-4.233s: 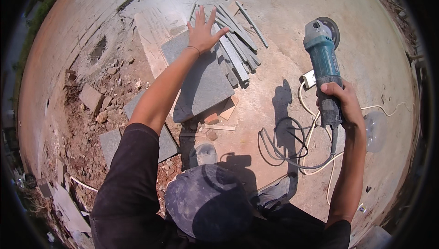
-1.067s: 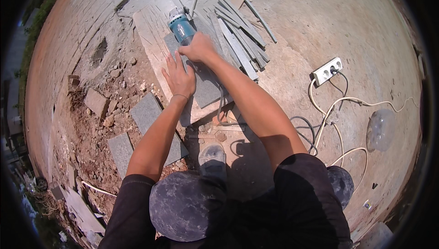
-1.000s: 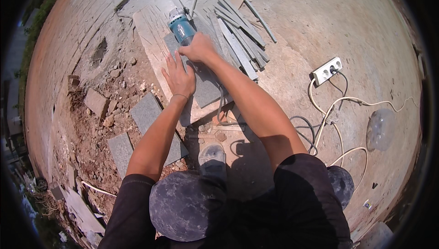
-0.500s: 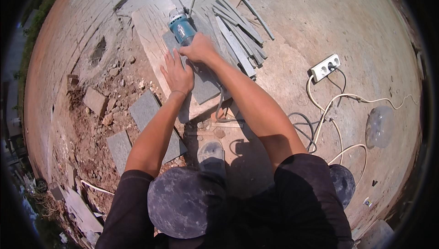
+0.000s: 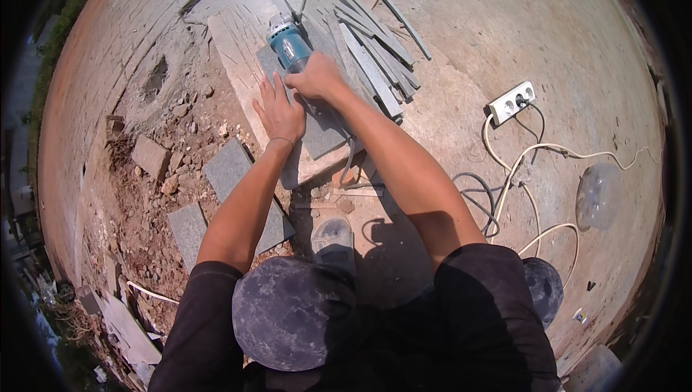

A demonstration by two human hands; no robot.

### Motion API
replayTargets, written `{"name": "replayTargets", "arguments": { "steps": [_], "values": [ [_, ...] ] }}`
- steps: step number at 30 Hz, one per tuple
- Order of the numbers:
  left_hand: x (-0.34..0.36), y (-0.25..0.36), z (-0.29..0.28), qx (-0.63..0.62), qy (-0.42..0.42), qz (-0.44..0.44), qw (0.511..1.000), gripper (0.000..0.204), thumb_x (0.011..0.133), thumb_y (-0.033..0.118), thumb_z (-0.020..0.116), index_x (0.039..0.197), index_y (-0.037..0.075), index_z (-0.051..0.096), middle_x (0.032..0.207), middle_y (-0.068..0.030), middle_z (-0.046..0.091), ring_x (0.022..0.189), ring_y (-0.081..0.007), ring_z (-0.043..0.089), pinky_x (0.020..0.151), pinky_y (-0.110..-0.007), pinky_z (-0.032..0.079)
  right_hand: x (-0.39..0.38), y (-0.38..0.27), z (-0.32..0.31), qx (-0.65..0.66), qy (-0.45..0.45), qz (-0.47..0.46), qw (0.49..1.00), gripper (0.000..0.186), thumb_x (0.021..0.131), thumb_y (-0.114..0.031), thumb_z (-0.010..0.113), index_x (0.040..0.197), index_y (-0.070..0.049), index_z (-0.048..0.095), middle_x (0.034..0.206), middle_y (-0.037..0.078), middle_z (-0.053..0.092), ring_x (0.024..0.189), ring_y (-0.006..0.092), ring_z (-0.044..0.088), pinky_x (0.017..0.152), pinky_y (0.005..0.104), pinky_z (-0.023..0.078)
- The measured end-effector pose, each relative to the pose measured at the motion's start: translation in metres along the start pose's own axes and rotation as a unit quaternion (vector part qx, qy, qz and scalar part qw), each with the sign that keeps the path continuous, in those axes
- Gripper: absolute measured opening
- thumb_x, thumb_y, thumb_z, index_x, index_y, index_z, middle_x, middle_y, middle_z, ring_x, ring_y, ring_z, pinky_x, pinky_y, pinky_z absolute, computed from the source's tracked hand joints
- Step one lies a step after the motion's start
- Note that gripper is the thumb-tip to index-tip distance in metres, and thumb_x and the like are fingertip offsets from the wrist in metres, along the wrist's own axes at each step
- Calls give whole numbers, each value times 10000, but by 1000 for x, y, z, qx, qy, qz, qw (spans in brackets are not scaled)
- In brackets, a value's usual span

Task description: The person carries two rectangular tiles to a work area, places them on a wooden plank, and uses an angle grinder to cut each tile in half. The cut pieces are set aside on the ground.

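Note:
My right hand [image 5: 317,77] is wrapped round the rear body of a teal angle grinder [image 5: 290,47], whose metal head points away from me. Beneath it lies a grey stone tile [image 5: 321,135] on a pale, score-marked slab [image 5: 245,75]. My left hand [image 5: 279,112] rests with its fingers spread on the tile's left side and the slab, just short of the grinder. Several thin cut stone strips [image 5: 375,57] are piled to the right of the tile. Where the disc meets the stone is too small to make out.
A white power strip [image 5: 513,102] with a black plug lies at the right, its cream cable [image 5: 569,153] looping over the ground. A dark cord [image 5: 472,194] coils nearer me. Loose grey tiles [image 5: 229,167] and broken bricks [image 5: 151,156] lie on rubble at the left. A clear plastic bag [image 5: 600,195] sits far right.
The grinder and my right hand have shifted very slightly to the right. My left hand stays spread in nearly the same place.

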State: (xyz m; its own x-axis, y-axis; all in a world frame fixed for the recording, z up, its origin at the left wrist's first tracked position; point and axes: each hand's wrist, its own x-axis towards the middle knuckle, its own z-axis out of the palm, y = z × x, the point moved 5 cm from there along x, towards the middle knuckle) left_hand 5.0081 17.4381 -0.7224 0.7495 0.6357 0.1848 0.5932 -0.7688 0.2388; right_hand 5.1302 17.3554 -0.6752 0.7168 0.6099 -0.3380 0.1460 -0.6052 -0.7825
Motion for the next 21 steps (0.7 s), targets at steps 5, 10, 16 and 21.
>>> {"name": "replayTargets", "arguments": {
  "steps": [5, 10, 16, 21],
  "values": [
    [0, 0, 2, 1, -21, -7, 1000, 660, 971, 340, 458, 1540, 81, 249, 1598, -186, 213, 1499, -304, 147, 1180, -563, 59, -4, 4, 0, 2, 8, -1, 1000, 880, 672, -565, 767, 1173, 129, 562, 1197, 304, 612, 1124, 406, 616, 967, 425, 496],
    [0, -3, 3, 10, -19, -6, 1000, 678, 961, 335, 477, 1545, 87, 238, 1600, -183, 210, 1500, -303, 147, 1181, -558, 60, -12, 4, -1, 13, -5, -3, 1000, 855, 665, -539, 763, 1159, 132, 570, 1180, 315, 614, 1112, 418, 615, 965, 428, 494],
    [0, 0, 2, 10, -27, -4, 1000, 708, 946, 337, 505, 1547, 88, 228, 1600, -183, 212, 1499, -308, 149, 1182, -555, 65, -18, 10, -1, 15, -3, -6, 1000, 833, 659, -505, 760, 1157, 134, 571, 1172, 320, 615, 1109, 422, 614, 967, 427, 493],
    [0, -2, 3, 15, -25, 0, 1000, 722, 937, 337, 524, 1546, 87, 228, 1597, -185, 218, 1496, -314, 155, 1181, -557, 71, -24, 12, -2, 10, -2, -11, 1000, 821, 643, -470, 768, 1153, 142, 568, 1180, 320, 612, 1112, 421, 613, 964, 421, 496]
  ]
}}
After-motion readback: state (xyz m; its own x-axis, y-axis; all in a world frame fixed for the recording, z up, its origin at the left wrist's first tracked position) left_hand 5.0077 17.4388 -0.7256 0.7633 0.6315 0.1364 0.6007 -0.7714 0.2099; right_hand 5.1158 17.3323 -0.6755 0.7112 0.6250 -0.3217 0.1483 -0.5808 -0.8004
